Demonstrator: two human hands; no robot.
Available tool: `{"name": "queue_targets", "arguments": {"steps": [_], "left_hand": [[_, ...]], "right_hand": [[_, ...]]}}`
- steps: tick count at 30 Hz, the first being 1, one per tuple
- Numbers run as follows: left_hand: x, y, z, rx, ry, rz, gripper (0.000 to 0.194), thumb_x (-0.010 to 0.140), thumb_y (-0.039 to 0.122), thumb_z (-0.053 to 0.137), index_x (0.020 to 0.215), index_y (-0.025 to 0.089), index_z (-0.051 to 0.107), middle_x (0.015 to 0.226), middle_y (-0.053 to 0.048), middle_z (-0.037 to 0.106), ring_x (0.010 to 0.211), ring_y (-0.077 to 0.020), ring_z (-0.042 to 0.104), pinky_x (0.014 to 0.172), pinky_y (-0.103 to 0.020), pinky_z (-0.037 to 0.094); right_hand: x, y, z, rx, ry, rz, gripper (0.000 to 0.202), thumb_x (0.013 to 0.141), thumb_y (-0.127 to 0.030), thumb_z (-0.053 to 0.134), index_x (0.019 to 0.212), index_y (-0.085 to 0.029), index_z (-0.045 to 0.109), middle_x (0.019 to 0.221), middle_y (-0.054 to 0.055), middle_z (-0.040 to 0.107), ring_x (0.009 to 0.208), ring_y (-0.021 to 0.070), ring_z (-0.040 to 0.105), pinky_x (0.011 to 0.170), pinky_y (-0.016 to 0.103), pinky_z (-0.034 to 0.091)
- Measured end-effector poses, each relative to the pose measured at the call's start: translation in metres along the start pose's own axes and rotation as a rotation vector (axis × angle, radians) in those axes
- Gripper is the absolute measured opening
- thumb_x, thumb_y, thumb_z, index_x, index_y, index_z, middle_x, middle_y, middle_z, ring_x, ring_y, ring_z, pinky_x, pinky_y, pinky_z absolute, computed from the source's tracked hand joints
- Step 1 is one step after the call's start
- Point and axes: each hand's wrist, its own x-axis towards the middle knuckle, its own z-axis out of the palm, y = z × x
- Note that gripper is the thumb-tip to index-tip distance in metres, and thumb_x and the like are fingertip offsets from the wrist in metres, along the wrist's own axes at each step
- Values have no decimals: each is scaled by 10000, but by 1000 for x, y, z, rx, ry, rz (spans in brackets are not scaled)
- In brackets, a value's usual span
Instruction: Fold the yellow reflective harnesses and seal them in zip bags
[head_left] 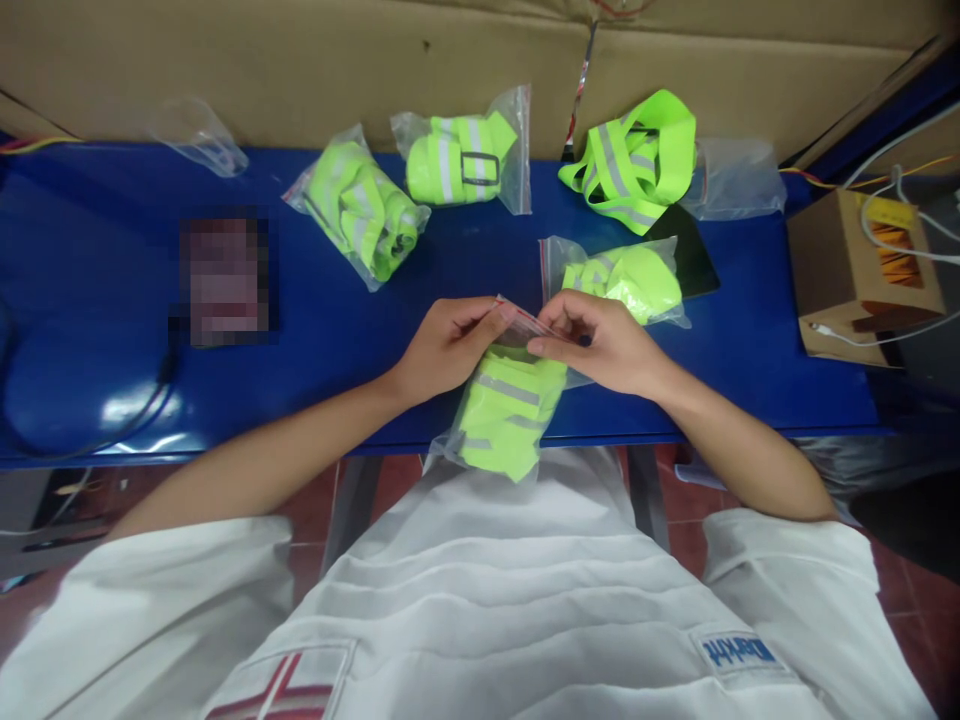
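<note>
Left hand [442, 345], right hand [604, 340] pinching zip strip of bagged reflective vest [506, 410] between; press seal evenly along.

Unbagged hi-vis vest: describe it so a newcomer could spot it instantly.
On the blue table, look to the far right, just below the cardboard wall. The unbagged vest lies there spread open, straps looping, partly over a dark flat object. Every other vest sits folded inside a clear bag.
</note>
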Motion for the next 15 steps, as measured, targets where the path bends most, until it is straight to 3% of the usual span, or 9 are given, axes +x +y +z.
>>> {"name": "queue_targets", "arguments": {"steps": [3, 7, 11, 15], "left_hand": [[-1, 0, 2, 15, -25, 28, 509, 1037, 595, 574, 955, 174, 849, 859, -50, 790, 783, -161, 687, 708, -228, 490], [-2, 2, 3, -12, -70, -1, 465, 944, 617, 697, 969, 181, 859, 915, -71, 809, 774, -184, 695, 658, -249, 489], [-4, 5, 3, -21, 8, 2, 438, 925, 610, 730, 909, 195, 870, 843, -63, 804, 722, -177, 685, 626, -252, 476], [-3, 6, -2, -48, 4, 16, 402, 937, 587, 739, 941, 210, 878, 895, -63, 819, 785, -185, 729, 697, -247, 531]], "right_hand": [[1, 1, 5, 23, 23, -18, 327, 911, -487, 783, 847, -206, 628, 657, -41, 514, 595, 116, 449, 551, 276, 335], [0, 1, 3, 86, -17, 7, 421, 870, -575, 826, 818, -209, 624, 649, -39, 513, 595, 118, 449, 545, 272, 330], [-1, -1, 0, 16, -46, -35, 359, 905, -542, 791, 890, -205, 665, 687, -29, 566, 627, 123, 488, 572, 268, 374], [-4, -2, 0, -51, 35, -81, 294, 924, -492, 772, 929, -203, 724, 714, -15, 617, 647, 128, 520, 604, 272, 410]]}}
